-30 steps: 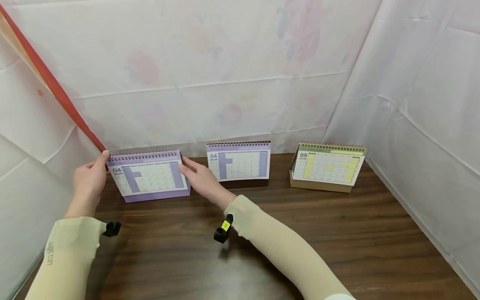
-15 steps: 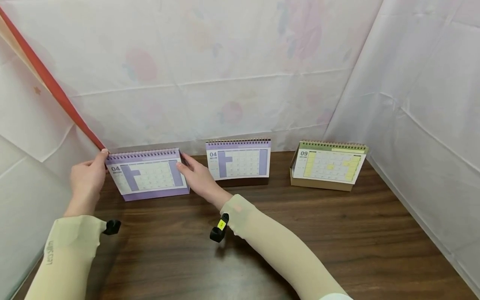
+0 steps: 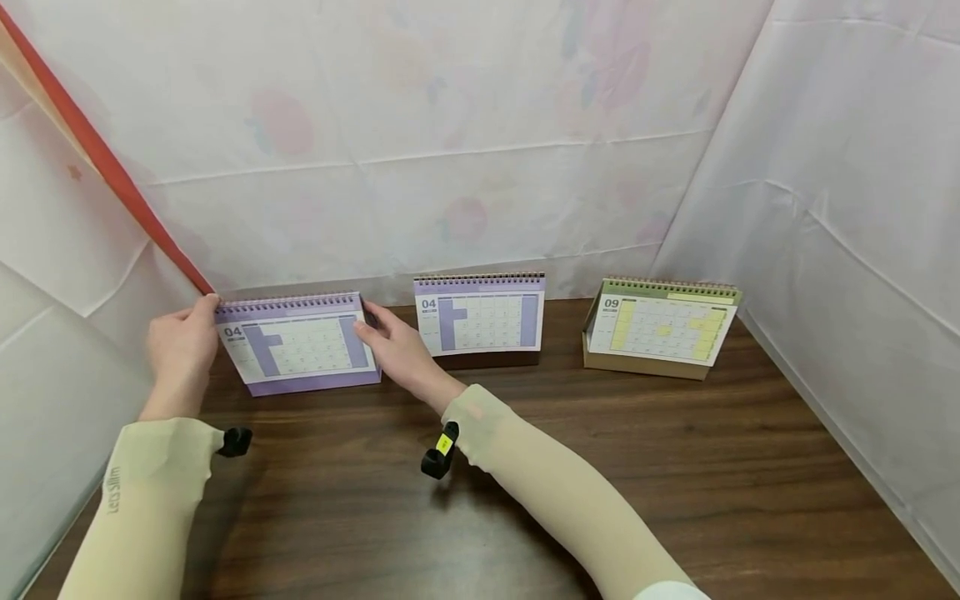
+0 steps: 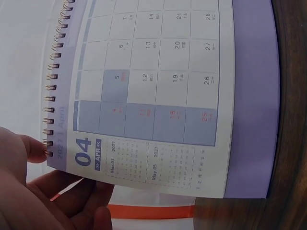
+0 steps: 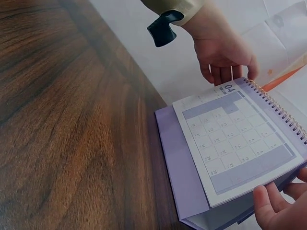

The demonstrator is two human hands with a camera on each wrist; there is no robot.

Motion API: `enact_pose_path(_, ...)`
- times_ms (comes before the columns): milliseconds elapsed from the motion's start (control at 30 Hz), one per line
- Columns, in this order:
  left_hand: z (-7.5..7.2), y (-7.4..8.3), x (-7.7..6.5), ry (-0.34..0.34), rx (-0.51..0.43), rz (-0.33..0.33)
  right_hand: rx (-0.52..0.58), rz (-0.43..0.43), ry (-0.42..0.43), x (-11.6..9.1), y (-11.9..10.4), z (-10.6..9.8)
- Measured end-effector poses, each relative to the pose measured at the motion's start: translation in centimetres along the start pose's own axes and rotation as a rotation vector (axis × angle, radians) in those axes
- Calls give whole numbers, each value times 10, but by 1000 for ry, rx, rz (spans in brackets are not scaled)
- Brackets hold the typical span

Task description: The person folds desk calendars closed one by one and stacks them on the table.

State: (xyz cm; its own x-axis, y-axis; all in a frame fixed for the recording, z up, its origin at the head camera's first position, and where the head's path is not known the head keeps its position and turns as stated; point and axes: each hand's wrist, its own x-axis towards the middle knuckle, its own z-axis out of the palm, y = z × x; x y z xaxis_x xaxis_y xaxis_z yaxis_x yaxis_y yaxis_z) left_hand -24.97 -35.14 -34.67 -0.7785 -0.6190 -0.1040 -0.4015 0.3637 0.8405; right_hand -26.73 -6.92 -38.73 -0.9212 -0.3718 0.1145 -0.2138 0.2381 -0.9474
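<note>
A purple desk calendar with a spiral top and the number 04 stands upright on the left of the table. My left hand holds its upper left corner. In the left wrist view, the thumb touches the spiral edge and the fingers curl at the side, partly hidden behind the page. My right hand grips the calendar's right side, thumb at the page edge and the other fingers partly hidden behind it. The calendar's base appears to rest on the wood.
Another purple 04 calendar stands just right of my right hand. Farther right is a green and yellow 09 calendar. All three line up near the white back curtain on the dark wooden table. A red strip runs down the left corner.
The head view has tilted a little, and my left forearm has shifted slightly right. Both hands stay on the left calendar, which has barely moved.
</note>
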Motion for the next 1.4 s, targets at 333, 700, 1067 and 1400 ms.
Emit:
enact_pose_path(333,-3,9,2,-7,-21,23,40,8,34,7,-5,0)
enact_pose_path(700,-4,12,6,8,-99,31,26,25,26,12,-12,-3)
enact_pose_path(1067,-2,12,8,15,-193,75,37,4,25,13,-16,-8)
enact_pose_path(1400,-10,3,7,-66,-401,17,116,-66,13,8,-17,-8)
